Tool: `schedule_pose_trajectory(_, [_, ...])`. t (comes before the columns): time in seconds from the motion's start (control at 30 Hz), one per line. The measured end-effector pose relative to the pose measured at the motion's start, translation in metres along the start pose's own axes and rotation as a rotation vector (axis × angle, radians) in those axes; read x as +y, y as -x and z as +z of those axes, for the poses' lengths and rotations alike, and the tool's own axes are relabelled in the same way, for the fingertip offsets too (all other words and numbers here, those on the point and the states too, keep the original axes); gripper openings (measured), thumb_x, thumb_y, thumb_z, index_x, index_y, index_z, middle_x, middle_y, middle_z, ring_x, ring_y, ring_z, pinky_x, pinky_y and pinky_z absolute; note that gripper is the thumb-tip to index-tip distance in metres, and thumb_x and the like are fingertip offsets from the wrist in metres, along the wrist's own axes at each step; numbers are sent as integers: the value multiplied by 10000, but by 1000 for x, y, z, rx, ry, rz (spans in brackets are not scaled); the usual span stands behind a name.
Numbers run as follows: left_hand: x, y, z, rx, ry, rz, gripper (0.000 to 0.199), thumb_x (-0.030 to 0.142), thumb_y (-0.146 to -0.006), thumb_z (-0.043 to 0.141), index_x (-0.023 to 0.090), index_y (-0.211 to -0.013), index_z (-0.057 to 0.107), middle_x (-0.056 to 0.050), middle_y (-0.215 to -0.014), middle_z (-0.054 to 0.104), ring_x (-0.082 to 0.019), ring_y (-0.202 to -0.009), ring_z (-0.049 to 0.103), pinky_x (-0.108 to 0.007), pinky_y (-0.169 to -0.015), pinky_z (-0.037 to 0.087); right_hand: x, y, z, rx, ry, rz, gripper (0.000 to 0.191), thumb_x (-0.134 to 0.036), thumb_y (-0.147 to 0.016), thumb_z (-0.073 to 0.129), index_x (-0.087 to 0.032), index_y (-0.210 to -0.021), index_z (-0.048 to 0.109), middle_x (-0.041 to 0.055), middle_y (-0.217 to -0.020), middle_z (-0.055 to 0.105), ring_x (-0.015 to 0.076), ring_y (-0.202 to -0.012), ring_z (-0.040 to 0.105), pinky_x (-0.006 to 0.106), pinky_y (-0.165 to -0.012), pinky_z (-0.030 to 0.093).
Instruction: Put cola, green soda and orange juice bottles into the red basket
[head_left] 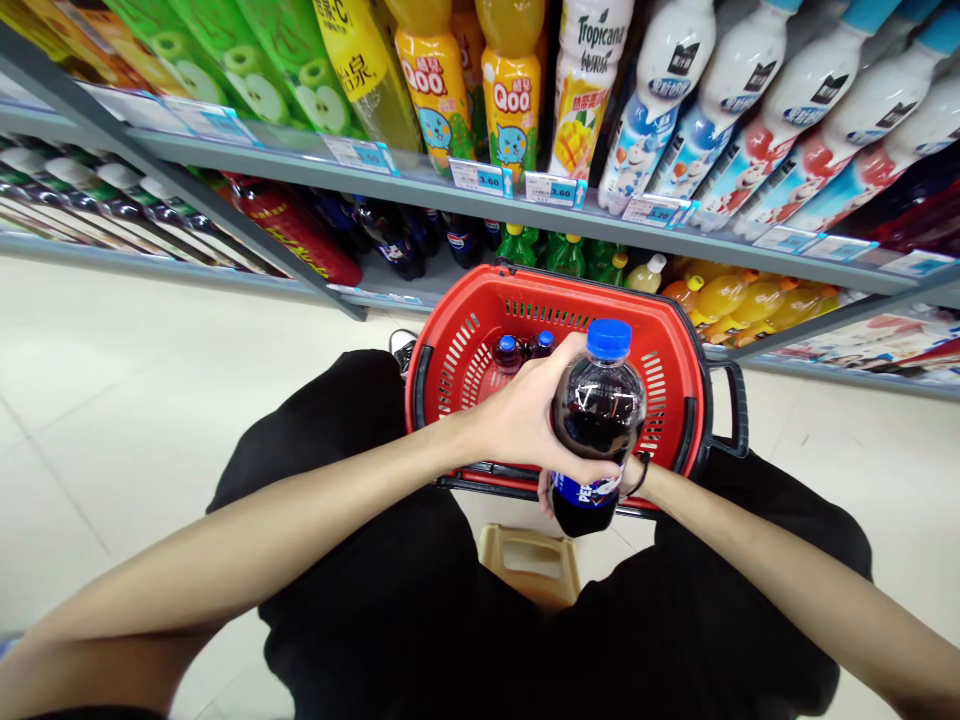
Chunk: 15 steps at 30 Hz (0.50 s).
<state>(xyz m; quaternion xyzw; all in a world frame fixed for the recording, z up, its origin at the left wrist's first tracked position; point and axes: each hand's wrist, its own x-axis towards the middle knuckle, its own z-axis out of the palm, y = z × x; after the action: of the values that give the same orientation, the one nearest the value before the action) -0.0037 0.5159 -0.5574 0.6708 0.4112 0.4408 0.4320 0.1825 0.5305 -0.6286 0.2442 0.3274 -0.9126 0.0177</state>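
Note:
A Pepsi bottle of dark cola with a blue cap is upright, tilted slightly, above the near side of a red shopping basket. My left hand is wrapped round its middle, with the thumb across the front. From the other side, my right hand reaches behind the lower part of the bottle. Its fingertips show at the left edge, curled against the bottle; the palm is hidden. Inside the basket, two blue-capped dark bottles stand near the left end, partly covered by my left hand.
Shelves of drinks run across the front, with Qoo bottles, white milk-drink bottles and green apple drinks above. Pepsi bottles lie on the lower shelf. A beige stool shows between my black-clad legs.

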Motion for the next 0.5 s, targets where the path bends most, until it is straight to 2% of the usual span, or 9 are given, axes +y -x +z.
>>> schedule_pose_trajectory(0.23, [0, 0, 0, -5, 4, -30, 1000, 529, -573, 977, 206, -1392, 503, -132, -1261, 730, -348, -1148, 741, -488, -1041, 597, -4, 1, 2, -2, -53, 69, 575, -732, -706, 662, -199, -906, 737, 146, -1024, 799, 348, -1172, 725, 515, -1018, 588])
schedule_pose_trajectory(0.5, [1, 0, 0, -3, 11, -16, 973, 520, -588, 976, 198, -1377, 507, -132, -1246, 729, -348, -1144, 743, -480, -1028, 604, -4, 0, 3, -52, -48, 60, 678, -779, -640, 737, -179, -954, 766, 168, -1086, 798, 353, -1178, 729, 495, -998, 600])
